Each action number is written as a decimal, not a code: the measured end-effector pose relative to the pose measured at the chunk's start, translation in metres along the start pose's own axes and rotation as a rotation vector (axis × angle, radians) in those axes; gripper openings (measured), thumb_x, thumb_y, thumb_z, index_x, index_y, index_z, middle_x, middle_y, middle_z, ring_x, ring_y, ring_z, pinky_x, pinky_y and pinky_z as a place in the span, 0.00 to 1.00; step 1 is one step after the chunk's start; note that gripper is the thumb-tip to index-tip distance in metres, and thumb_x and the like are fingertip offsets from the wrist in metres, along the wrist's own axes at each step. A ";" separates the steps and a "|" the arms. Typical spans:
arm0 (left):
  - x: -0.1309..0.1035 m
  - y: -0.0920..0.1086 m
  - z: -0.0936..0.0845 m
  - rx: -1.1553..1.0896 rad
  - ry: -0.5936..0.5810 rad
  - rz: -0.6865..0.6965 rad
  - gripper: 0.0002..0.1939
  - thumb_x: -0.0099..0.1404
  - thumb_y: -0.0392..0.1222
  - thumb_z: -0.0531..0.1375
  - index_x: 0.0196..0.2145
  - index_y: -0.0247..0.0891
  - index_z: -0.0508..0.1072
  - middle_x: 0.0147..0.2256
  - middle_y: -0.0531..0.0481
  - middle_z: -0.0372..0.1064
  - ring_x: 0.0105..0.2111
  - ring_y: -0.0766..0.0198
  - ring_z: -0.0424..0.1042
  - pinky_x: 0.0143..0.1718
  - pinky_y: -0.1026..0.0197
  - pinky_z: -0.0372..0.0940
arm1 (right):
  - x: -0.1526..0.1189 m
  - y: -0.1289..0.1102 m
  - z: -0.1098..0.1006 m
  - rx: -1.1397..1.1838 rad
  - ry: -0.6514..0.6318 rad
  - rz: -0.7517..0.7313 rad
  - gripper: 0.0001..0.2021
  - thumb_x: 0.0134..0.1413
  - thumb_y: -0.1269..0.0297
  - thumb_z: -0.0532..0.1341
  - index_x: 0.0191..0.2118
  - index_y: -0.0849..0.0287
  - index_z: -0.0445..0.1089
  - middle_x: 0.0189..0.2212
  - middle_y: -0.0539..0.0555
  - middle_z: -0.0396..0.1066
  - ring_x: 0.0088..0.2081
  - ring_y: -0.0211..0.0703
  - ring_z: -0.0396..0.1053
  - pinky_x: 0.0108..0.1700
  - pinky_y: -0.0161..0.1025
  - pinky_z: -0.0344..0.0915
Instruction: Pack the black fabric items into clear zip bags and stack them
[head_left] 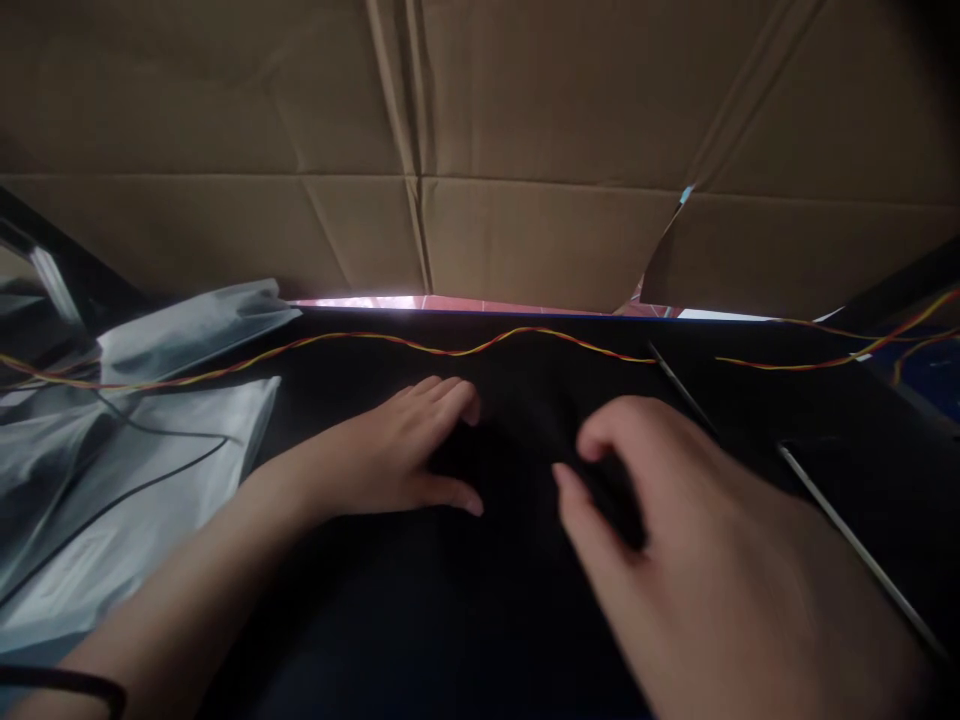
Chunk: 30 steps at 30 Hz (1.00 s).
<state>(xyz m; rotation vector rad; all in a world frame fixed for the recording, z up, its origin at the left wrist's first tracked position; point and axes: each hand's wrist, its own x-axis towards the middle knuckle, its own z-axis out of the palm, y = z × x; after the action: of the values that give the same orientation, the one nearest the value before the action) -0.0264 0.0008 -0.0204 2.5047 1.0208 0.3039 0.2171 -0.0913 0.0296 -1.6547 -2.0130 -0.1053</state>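
My left hand (405, 450) is low over a black surface (450, 610), its fingers bent and its thumb held apart from them. Nothing shows between its fingers. Closer to the camera, my right hand (675, 530) has its index finger curled toward the thumb, with a small gap between the tips. No object is visible in it, though the dark background makes that area hard to read. Beyond both hands a twisted red and yellow wire (360, 336) runs across the black surface.
Clear plastic bags (202, 330) lie at the left, with a thin black cable (165, 475) across them. Brown cardboard (540, 120) stands along the back, with a bright gap under it. Two thin pale strips (855, 540) (679, 385) lie at the right.
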 end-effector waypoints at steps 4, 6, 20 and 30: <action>-0.009 -0.022 -0.006 0.048 -0.004 0.020 0.29 0.67 0.49 0.69 0.62 0.42 0.67 0.63 0.39 0.69 0.64 0.43 0.69 0.65 0.41 0.67 | 0.000 -0.045 0.026 0.029 -0.150 -0.185 0.08 0.58 0.60 0.71 0.35 0.53 0.72 0.30 0.57 0.73 0.23 0.48 0.71 0.18 0.42 0.60; -0.012 -0.028 -0.012 0.058 -0.044 0.034 0.30 0.66 0.39 0.66 0.64 0.43 0.66 0.64 0.40 0.68 0.65 0.45 0.69 0.65 0.42 0.67 | -0.008 -0.051 0.040 0.059 -0.222 -0.212 0.07 0.63 0.58 0.68 0.39 0.57 0.76 0.32 0.59 0.76 0.27 0.53 0.76 0.23 0.47 0.71; 0.004 0.023 0.010 0.135 0.172 0.118 0.26 0.84 0.49 0.49 0.72 0.37 0.64 0.71 0.37 0.65 0.73 0.44 0.61 0.72 0.36 0.61 | -0.005 0.028 0.011 0.375 -0.213 -0.275 0.20 0.75 0.71 0.56 0.64 0.50 0.74 0.66 0.48 0.75 0.67 0.41 0.72 0.69 0.39 0.71; -0.032 0.009 -0.014 0.318 0.205 -0.123 0.29 0.84 0.54 0.46 0.74 0.42 0.64 0.72 0.42 0.65 0.70 0.46 0.68 0.70 0.41 0.65 | -0.058 0.028 0.051 0.233 -0.479 -0.548 0.30 0.76 0.59 0.58 0.77 0.60 0.59 0.77 0.54 0.56 0.77 0.56 0.56 0.75 0.57 0.62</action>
<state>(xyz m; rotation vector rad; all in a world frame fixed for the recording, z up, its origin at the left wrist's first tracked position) -0.0484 -0.0237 -0.0053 2.7161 1.3957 0.3937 0.2318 -0.1171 -0.0471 -1.0110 -2.6749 0.3523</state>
